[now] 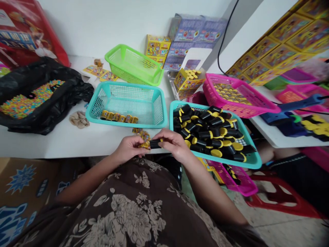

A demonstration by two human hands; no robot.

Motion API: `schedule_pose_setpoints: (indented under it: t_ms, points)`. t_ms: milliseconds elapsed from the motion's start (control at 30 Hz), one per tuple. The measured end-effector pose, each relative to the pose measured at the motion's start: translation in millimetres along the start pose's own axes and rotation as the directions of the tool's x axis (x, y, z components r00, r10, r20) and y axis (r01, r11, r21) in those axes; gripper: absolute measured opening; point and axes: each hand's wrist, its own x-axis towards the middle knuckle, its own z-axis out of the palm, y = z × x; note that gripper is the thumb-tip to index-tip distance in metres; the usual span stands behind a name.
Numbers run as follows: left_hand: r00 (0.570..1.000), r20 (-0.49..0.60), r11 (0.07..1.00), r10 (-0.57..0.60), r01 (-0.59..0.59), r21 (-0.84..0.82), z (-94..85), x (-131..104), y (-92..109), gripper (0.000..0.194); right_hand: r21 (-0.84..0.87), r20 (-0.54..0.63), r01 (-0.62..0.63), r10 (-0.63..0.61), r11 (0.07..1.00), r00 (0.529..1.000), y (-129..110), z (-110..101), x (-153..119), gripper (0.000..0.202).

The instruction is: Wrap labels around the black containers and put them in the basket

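Observation:
My right hand [176, 143] grips a black tube with a yellow cap [155, 144] near the table's front edge. My left hand [130, 148] pinches a yellow printed wrapper [145, 140] against the tube's left end. Whether the wrapper is one piece or several is hard to make out. Behind my hands is a turquoise basket [125, 85] with a row of yellow-wrapped tubes [119, 117] along its near side. To the right, a second turquoise basket [253, 156] is heaped with black tubes with yellow caps [205, 133].
On the left, a black plastic bag [74, 82] holds colourful small pellets [33, 97]. A green basket [133, 51], a pink basket [257, 106] with yellow-capped tubes and stacked boxes [187, 31] stand behind. A cardboard box [28, 192] is at lower left, a red stool [290, 202] at lower right.

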Motion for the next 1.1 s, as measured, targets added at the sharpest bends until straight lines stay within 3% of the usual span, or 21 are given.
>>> schedule_pose_setpoints:
  t_ms: [200,367,500,667,900,1100]
  points:
    - [1.0,-0.012,1.0,-0.012,0.011,-0.008,-2.4,-2.4,2.6,0.03,-0.05,-0.195,-0.089,0.078,0.995,0.978,-0.8,11.4,-4.5,0.029]
    - [0.999,-0.041,0.999,0.012,-0.013,-0.03,-5.9,-4.1,4.1,0.03,-0.123,-0.083,-0.037,0.027,0.992,0.996,-2.5,26.6,-10.5,0.019]
    - [0.999,0.017,0.995,-0.029,0.031,-0.092,-8.1,-5.3,3.8,0.029,-0.143,0.015,0.028,-0.026,0.989,1.0,2.0,32.5,-9.7,0.017]
    - [0.992,0.087,0.98,-0.095,0.109,-0.167,-11.0,-6.0,2.8,0.03,-0.168,0.001,0.057,-0.058,0.984,0.998,7.9,31.4,-7.2,0.023]
    - [1.0,-0.02,0.998,-0.009,0.008,-0.058,-9.2,-7.0,6.9,0.03,-0.17,-0.009,0.079,-0.081,0.982,0.997,13.8,30.9,-7.5,0.022]
    - [1.0,-0.018,1.0,0.001,-0.001,0.015,-10.2,-8.4,7.6,0.03,-0.128,-0.07,0.012,-0.021,0.992,0.997,11.6,32.4,-8.2,0.021]
